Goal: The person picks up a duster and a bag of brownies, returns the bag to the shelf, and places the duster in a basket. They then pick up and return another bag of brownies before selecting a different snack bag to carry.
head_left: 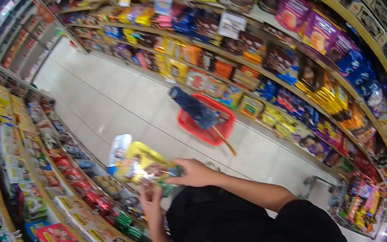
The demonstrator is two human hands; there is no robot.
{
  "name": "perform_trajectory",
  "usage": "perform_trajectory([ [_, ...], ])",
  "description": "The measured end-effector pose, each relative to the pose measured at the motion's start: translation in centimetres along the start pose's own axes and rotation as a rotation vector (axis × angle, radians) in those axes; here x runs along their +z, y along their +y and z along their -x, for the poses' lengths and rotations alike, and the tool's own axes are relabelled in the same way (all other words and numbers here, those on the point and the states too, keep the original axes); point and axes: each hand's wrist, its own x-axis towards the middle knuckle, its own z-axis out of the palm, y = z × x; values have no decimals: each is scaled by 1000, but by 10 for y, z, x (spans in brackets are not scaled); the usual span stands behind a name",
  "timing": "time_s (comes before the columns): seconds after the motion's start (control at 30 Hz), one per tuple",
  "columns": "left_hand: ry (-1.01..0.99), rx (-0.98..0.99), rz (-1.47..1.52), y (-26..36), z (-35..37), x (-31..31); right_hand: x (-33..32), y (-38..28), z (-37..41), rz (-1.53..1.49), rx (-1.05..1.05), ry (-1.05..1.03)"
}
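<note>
In front of my body, both hands hold a bunch of shiny snack packets. The uppermost is a yellow packet (141, 155), with a white-and-blue packet (119, 151) sticking out behind it at the far left. My left hand (151, 199) is closed on the near lower edge of the bunch, around a brownish part. From the right side, my right hand (193, 171) grips the end where green wrapping (168, 189) shows. The packets overlap, and glare hides their print.
A red basket (216, 139) stands on the tiled floor (115, 90), with a blue fluffy duster (194, 107) lying across it. Shelves of packaged snacks run along the right. More shelves with boxes (57, 236) rise close on my left. A wire bin of packets (361, 206) stands lower right.
</note>
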Motion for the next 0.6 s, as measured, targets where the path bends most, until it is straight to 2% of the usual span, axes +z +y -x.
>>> perform_trajectory([
  [0.03, -10, 24, 34, -5, -6, -3, -4, 0, -2, -61, 55, -69],
  [0.07, -145, -37, 39, -1, -11, -9, -3, 8, -3, -98, 58, -69],
  [0.13, -277, -81, 44, 4, -20, -16, -3, 13, -4, -111, 115, -72],
  [0.2, -290, -103, -12, 7, -34, -25, -5, 7, -6, -61, 203, -74],
  [0.33, -353, -58, -44, 35, -66, -39, 9, 0, -13, -73, 174, 37],
  [0.4, -336, -19, 18, 53, -77, -43, 22, 1, -16, -147, 150, 105],
  [0.6, -461, 100, 215, 57, -119, -61, 44, -14, -29, -50, 137, 158],
])
